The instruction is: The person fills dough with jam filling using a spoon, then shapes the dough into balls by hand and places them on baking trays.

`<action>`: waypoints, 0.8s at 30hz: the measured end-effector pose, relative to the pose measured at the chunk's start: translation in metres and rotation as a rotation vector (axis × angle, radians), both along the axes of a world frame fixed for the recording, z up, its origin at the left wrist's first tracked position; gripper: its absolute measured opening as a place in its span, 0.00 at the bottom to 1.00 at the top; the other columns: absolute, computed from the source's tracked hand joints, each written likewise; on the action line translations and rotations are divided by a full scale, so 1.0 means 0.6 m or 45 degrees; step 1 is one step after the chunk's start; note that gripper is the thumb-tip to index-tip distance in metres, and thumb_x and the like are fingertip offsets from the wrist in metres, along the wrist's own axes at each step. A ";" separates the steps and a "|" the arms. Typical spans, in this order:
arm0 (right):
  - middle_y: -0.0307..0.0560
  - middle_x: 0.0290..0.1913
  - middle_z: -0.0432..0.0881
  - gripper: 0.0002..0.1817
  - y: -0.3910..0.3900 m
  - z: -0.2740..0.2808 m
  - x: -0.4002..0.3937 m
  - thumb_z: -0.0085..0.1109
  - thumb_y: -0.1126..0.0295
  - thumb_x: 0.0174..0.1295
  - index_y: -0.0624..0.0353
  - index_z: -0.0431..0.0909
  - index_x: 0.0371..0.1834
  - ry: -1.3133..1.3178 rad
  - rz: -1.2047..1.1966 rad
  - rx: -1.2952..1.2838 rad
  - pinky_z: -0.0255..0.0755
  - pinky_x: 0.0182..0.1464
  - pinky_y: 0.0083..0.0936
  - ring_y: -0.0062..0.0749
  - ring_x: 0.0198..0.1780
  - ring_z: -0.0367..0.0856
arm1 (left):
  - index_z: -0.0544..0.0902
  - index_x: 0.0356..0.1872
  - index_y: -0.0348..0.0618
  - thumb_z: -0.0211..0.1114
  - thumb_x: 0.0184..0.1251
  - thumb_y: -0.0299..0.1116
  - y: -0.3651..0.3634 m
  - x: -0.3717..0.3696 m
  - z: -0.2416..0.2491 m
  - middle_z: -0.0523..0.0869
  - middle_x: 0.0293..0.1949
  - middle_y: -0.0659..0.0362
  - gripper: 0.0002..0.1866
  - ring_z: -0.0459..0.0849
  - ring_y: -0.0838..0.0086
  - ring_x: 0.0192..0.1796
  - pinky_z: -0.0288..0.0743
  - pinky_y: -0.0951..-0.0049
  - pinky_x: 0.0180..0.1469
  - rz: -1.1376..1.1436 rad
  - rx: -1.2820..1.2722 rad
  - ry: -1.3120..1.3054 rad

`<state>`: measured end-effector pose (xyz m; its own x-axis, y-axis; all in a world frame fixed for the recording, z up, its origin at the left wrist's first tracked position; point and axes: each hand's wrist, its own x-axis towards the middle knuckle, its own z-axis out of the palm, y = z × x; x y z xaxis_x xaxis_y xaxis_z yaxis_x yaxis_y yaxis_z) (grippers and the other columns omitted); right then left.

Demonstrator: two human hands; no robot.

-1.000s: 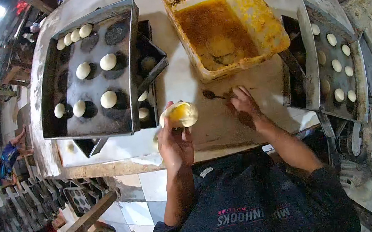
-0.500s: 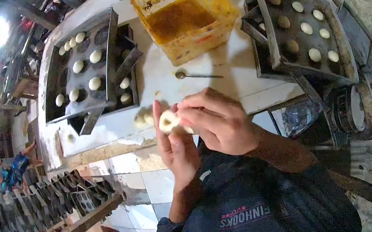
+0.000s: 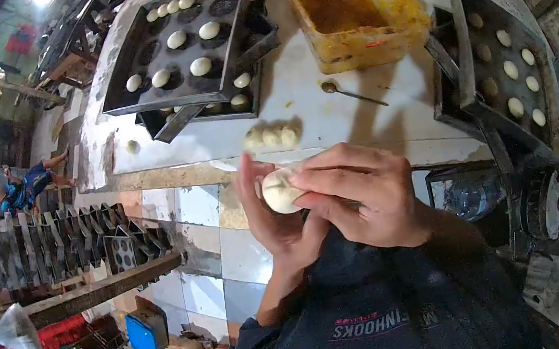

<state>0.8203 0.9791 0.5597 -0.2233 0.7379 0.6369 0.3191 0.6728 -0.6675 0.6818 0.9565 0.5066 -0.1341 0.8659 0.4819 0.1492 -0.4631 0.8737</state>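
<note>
A pale dough ball (image 3: 280, 195) with a creased seam on top is held in front of my chest, close to the table's near edge. My left hand (image 3: 275, 228) cradles it from the left and below, thumb underneath and fingers raised along its side. From the right, my right hand (image 3: 372, 196) pinches the ball's edge between thumb and fingertips. Several small dough pieces (image 3: 272, 137) sit in a row on the white table (image 3: 214, 138) just beyond my hands. Farther back lies a spoon (image 3: 355, 95) with a dark, thin handle.
A yellow-stained tub (image 3: 377, 53) with brown filling stands at the back. Stacked metal trays with dough balls stand at left (image 3: 159, 50) and right (image 3: 501, 82). One dough ball (image 3: 133, 146) lies near the left edge. A person (image 3: 29, 183) is far left, beside racked molds (image 3: 47, 243).
The dough showed an open hollow before; now its top is drawn together into a seam under my right fingers. The camera view has shifted, so the table things appear farther right and higher.
</note>
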 end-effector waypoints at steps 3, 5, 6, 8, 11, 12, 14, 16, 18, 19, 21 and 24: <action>0.45 0.36 0.82 0.16 0.060 0.016 -0.030 0.77 0.69 0.42 0.62 0.85 0.34 0.089 0.138 -0.130 0.76 0.38 0.26 0.34 0.36 0.83 | 0.79 0.45 0.40 0.62 0.60 0.62 0.049 -0.050 0.002 0.66 0.47 0.57 0.31 0.70 0.68 0.49 0.69 0.61 0.57 -0.433 -0.111 -0.847; 0.45 0.36 0.84 0.12 0.087 0.025 -0.074 0.77 0.71 0.42 0.61 0.85 0.29 0.230 0.088 -0.326 0.75 0.37 0.24 0.31 0.35 0.83 | 0.78 0.39 0.44 0.58 0.65 0.60 0.083 -0.082 -0.010 0.65 0.45 0.55 0.26 0.69 0.66 0.48 0.70 0.56 0.57 -0.542 -0.088 -1.037; 0.46 0.37 0.84 0.11 0.104 0.020 -0.093 0.77 0.72 0.42 0.60 0.86 0.30 0.320 0.211 -0.568 0.75 0.38 0.25 0.31 0.35 0.82 | 0.78 0.39 0.44 0.58 0.65 0.60 0.111 -0.108 -0.016 0.65 0.45 0.55 0.26 0.69 0.66 0.48 0.70 0.56 0.57 -0.520 -0.083 -1.041; 0.50 0.42 0.85 0.14 0.148 0.012 -0.131 0.75 0.75 0.44 0.60 0.86 0.36 0.278 0.336 -0.536 0.77 0.41 0.26 0.30 0.36 0.83 | 0.76 0.35 0.45 0.58 0.68 0.56 0.175 -0.167 -0.016 0.65 0.45 0.53 0.22 0.68 0.64 0.47 0.76 0.53 0.52 -0.584 0.355 -0.522; 0.51 0.43 0.84 0.17 0.210 0.015 -0.226 0.72 0.78 0.46 0.60 0.84 0.42 0.256 0.325 -0.074 0.78 0.44 0.26 0.32 0.39 0.85 | 0.74 0.42 0.45 0.64 0.65 0.52 0.229 -0.228 0.048 0.65 0.45 0.52 0.20 0.69 0.64 0.46 0.80 0.58 0.48 -0.123 0.206 -0.374; 0.51 0.44 0.84 0.19 0.211 0.035 -0.258 0.70 0.79 0.48 0.62 0.83 0.46 0.085 0.186 -0.053 0.80 0.44 0.26 0.36 0.44 0.86 | 0.69 0.56 0.48 0.73 0.57 0.49 0.260 -0.248 0.023 0.65 0.48 0.50 0.31 0.69 0.67 0.46 0.81 0.62 0.43 -0.034 0.455 -0.419; 0.51 0.44 0.84 0.18 0.268 0.013 -0.304 0.69 0.80 0.48 0.62 0.83 0.46 0.200 0.248 0.101 0.80 0.44 0.25 0.36 0.45 0.86 | 0.64 0.61 0.47 0.76 0.53 0.49 0.292 -0.274 0.043 0.66 0.50 0.50 0.39 0.69 0.68 0.46 0.81 0.63 0.44 0.027 0.413 -0.474; 0.51 0.43 0.84 0.15 0.309 -0.002 -0.335 0.68 0.76 0.52 0.61 0.83 0.45 0.405 0.329 0.138 0.79 0.42 0.27 0.38 0.43 0.86 | 0.59 0.68 0.41 0.82 0.41 0.51 0.338 -0.311 0.046 0.65 0.56 0.51 0.55 0.69 0.71 0.47 0.79 0.65 0.47 -0.159 0.328 -0.477; 0.52 0.43 0.84 0.14 0.349 -0.008 -0.354 0.68 0.75 0.53 0.61 0.83 0.44 0.337 0.363 -0.032 0.79 0.41 0.28 0.40 0.42 0.86 | 0.74 0.54 0.37 0.83 0.41 0.46 0.392 -0.345 0.047 0.76 0.50 0.52 0.40 0.76 0.68 0.46 0.77 0.65 0.48 -0.387 0.239 -0.408; 0.52 0.42 0.84 0.13 0.366 -0.013 -0.361 0.67 0.73 0.54 0.61 0.83 0.44 0.275 0.398 -0.202 0.78 0.40 0.30 0.43 0.41 0.85 | 0.80 0.46 0.37 0.83 0.42 0.43 0.421 -0.362 0.040 0.80 0.46 0.52 0.31 0.79 0.66 0.45 0.77 0.64 0.48 -0.479 0.251 -0.276; 0.55 0.43 0.83 0.09 0.394 -0.031 -0.372 0.64 0.71 0.57 0.64 0.82 0.39 0.102 0.294 -0.397 0.76 0.44 0.32 0.49 0.43 0.83 | 0.76 0.20 0.37 0.79 0.46 0.33 0.467 -0.376 0.029 0.82 0.28 0.53 0.17 0.81 0.63 0.35 0.75 0.69 0.41 -0.257 0.305 -0.177; 0.58 0.47 0.81 0.09 0.446 -0.005 -0.375 0.58 0.75 0.60 0.67 0.81 0.42 -0.239 0.047 -0.367 0.75 0.50 0.36 0.49 0.49 0.81 | 0.71 0.16 0.36 0.70 0.50 0.20 0.502 -0.397 0.019 0.72 0.17 0.54 0.14 0.69 0.71 0.19 0.68 0.71 0.26 0.098 -0.138 0.016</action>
